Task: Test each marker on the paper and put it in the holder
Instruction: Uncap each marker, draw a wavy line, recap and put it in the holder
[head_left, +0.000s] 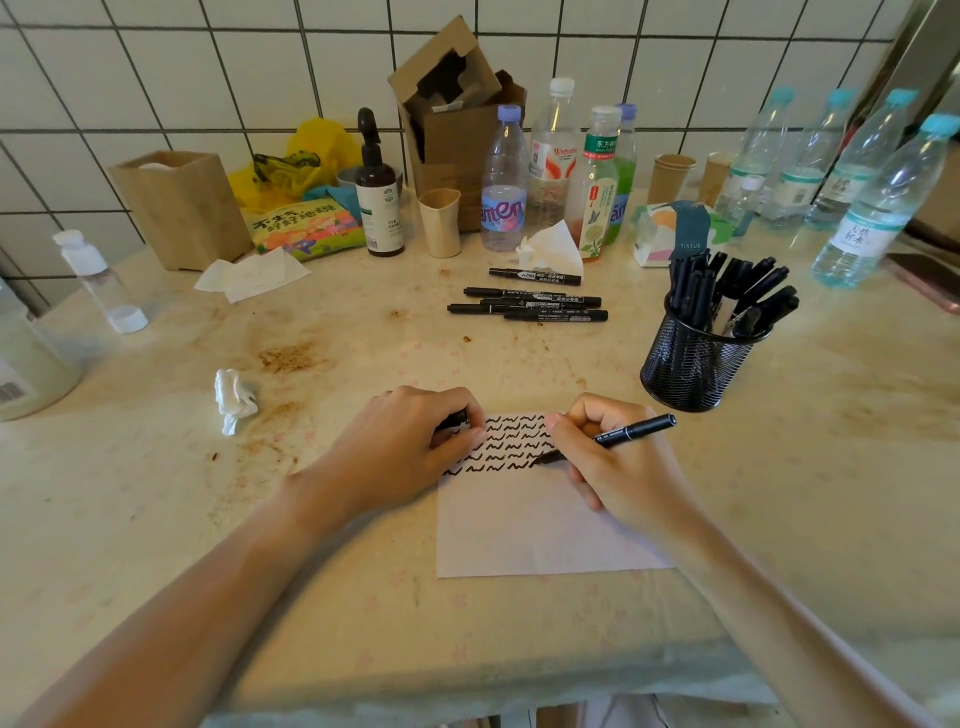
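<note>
Black ink test in progress: marker tip on the paper, fifth row of squiggles.

The right hand (618, 467) pinches an uncapped black marker (613, 436) in a writing grip, tip touching the white paper sheet (524, 525) at the row's right end. The left hand (410, 447), fingers curled, pins the sheet's top-left corner and holds a dark object, probably the cap (457, 420). Judgement: keep the stroke light and short, hold the sheet pinned, recap firmly, then drop the marker into the mesh holder (693, 364), nearby on the right. Five untested markers (530, 304) lie beyond the paper.
</note>
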